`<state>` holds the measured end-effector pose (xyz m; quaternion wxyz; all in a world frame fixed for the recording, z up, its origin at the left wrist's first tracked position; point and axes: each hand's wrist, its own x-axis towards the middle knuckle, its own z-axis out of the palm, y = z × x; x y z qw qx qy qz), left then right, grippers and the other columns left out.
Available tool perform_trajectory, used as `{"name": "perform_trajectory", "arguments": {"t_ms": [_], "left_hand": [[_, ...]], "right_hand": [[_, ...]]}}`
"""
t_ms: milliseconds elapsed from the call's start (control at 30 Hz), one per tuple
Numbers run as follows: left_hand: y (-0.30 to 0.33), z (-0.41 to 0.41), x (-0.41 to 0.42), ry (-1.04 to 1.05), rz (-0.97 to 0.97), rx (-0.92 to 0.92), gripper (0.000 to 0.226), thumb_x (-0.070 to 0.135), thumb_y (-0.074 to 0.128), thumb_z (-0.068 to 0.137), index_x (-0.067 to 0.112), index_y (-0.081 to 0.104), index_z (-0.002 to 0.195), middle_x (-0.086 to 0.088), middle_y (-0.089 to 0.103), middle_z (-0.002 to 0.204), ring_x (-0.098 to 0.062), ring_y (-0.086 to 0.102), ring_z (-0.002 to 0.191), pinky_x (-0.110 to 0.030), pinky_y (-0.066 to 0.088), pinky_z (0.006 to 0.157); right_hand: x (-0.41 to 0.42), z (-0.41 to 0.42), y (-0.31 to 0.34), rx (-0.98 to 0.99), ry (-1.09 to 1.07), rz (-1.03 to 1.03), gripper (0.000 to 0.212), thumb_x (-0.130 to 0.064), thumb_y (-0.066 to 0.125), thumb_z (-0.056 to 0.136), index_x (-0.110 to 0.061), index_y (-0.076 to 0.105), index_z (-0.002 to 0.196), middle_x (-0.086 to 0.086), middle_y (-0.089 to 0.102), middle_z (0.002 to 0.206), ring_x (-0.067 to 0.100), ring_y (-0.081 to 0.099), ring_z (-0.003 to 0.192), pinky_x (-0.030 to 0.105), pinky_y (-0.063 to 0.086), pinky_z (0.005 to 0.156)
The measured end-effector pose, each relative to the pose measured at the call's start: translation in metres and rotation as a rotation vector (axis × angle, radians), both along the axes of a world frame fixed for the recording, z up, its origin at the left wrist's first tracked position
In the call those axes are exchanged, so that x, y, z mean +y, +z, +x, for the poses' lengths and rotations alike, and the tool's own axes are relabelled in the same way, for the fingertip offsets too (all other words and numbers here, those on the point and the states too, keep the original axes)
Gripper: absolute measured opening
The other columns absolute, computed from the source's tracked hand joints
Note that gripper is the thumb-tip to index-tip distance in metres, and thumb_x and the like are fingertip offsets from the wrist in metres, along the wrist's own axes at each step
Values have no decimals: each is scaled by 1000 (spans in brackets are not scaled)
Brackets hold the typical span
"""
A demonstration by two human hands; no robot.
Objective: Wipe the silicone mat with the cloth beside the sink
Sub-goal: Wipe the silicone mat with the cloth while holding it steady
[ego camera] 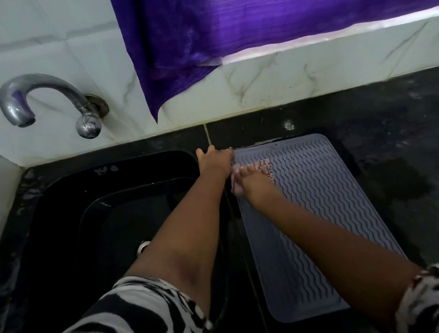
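Note:
A grey silicone mat (315,212) with a wavy ridged surface lies flat on the dark counter, just right of the black sink (109,210). My right hand (252,182) presses a small pinkish cloth (264,167) onto the mat's far left part, close to its left edge. My left hand (214,159) rests with spread fingers on the mat's far left corner, on the strip between sink and mat. Most of the cloth is hidden under my right hand.
A chrome tap (44,101) sticks out of the white tiled wall above the sink. A purple curtain (231,33) hangs over the wall behind the counter. The dark counter (390,144) right of the mat looks wet in patches.

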<state>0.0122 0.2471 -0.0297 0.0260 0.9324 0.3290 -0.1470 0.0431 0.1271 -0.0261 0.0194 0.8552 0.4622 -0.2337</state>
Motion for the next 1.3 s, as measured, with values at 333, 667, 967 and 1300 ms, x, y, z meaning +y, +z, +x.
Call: {"name": "perform_trajectory", "arguments": {"t_ms": [333,667,967,1300], "left_hand": [[4,6,-3,2,38,78,43,57,51,92,31,52,126,2,59,123,-23,37,126,-49,24,101],[1,10,-3,58,-35,39,55,65,63,79,28,57,118,-1,60,119,-25,44,123,-51,22,106],[3,13,-2,32,-1,79,64,73,62,73,24,59,115,-4,60,121,-26,41,126,-51,22,107],[-1,-2,-24,40,-81,126,115,69,69,70,22,7,155,-12,33,153,-31,11,147,-58,7,114]], "right_hand": [[-93,-33,46,219,186,-201,25,-13,59,89,-12,64,113,7,66,115,21,62,104,32,49,86],[-26,-25,10,-36,91,-209,52,-33,48,92,-16,37,141,6,39,147,25,33,137,51,13,117],[-110,-32,62,307,193,-222,20,-24,61,88,-18,63,107,0,63,107,21,60,103,40,50,91],[-66,-40,9,-91,133,-147,56,-24,40,95,-6,27,147,14,30,151,29,26,141,49,19,116]]}}
